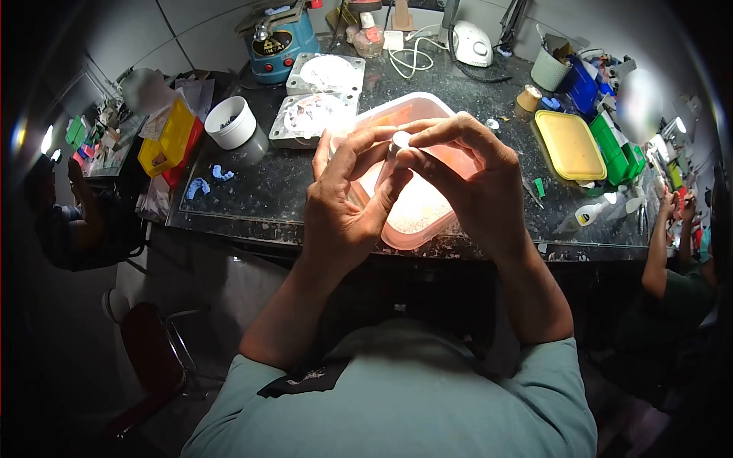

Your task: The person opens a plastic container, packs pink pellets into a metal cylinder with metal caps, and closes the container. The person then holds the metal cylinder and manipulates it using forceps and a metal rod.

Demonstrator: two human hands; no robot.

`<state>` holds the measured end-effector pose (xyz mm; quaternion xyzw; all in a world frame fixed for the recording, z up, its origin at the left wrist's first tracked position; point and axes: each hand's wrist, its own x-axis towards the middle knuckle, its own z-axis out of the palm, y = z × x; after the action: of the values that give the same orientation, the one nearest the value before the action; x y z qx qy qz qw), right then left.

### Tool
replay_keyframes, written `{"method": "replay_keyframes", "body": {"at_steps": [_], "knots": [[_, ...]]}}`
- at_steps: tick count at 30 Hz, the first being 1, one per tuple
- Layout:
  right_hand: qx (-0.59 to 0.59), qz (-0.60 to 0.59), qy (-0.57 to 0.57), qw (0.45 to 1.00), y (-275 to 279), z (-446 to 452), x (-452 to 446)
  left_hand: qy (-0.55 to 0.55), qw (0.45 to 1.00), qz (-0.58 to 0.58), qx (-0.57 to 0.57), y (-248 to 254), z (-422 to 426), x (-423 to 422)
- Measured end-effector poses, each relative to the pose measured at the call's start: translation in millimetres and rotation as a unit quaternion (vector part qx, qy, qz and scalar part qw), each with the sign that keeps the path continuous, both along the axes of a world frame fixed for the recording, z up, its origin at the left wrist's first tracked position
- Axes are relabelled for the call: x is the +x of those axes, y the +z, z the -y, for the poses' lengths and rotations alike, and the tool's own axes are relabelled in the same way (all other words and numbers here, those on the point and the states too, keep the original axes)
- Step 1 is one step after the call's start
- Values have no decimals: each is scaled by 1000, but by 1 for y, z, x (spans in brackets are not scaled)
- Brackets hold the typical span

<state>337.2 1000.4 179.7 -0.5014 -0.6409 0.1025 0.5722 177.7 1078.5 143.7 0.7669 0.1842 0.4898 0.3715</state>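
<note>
Between my two hands is a small cylinder with a bright white round top (pixel 400 140); its exact kind is hard to make out. My left hand (pixel 343 187) has its fingers and thumb closed round the lower part. From the other side, my right hand (pixel 477 179) pinches the white top between thumb and fingertips. Both hands are above a translucent plastic tub (pixel 405 243), which has pale granules (pixel 420 210) at its near end. Left of the tub lie two metal mould halves (pixel 347 74) with white material in them.
A white cup (pixel 230 124) and blue scraps (pixel 198 188) sit to the left, with a blue machine (pixel 281 49) behind. On the right are a yellow lid (pixel 570 145), green bins (pixel 611 149) and a small bottle (pixel 586 214). Other people sit at both sides. A red chair (pixel 149 347) stands lower left.
</note>
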Motion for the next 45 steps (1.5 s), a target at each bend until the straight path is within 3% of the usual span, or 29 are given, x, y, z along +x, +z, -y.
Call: {"method": "replay_keyframes", "body": {"at_steps": [4,8,10,13,14,18,20,23,26,29,32,36,40,45], "knots": [[7,-10,-4,1000,-3,-1,1,-3,1000,11,-7,-1,0,1],[-12,-80,-1,997,4,-1,1,-6,1000,17,4,-1,-3,-2],[-46,-173,5,984,6,-7,4,19,999,34,6,-4,-4,-3],[-263,-18,59,963,7,-17,29,30,998,60,-8,-12,-3,1],[-366,53,66,927,18,-18,28,36,997,66,-10,-15,-2,2],[-405,273,187,852,10,-40,33,57,995,75,27,-26,-1,7],[-477,304,206,798,25,-45,27,58,995,77,20,-27,-1,7],[-482,370,239,757,22,-51,25,48,995,85,15,-28,-2,6],[-451,411,252,751,24,-54,19,41,996,80,12,-28,-3,6],[-463,354,207,786,24,-56,15,35,996,76,13,-28,-5,4],[-398,415,183,797,16,-54,11,35,996,78,6,-28,-5,4],[-496,396,203,746,27,-52,14,23,996,89,-5,-28,-5,4],[-505,275,162,802,45,-52,39,23,997,73,-14,-25,-5,4],[-377,67,140,913,61,-44,59,24,999,45,-9,-22,-6,1]]}}
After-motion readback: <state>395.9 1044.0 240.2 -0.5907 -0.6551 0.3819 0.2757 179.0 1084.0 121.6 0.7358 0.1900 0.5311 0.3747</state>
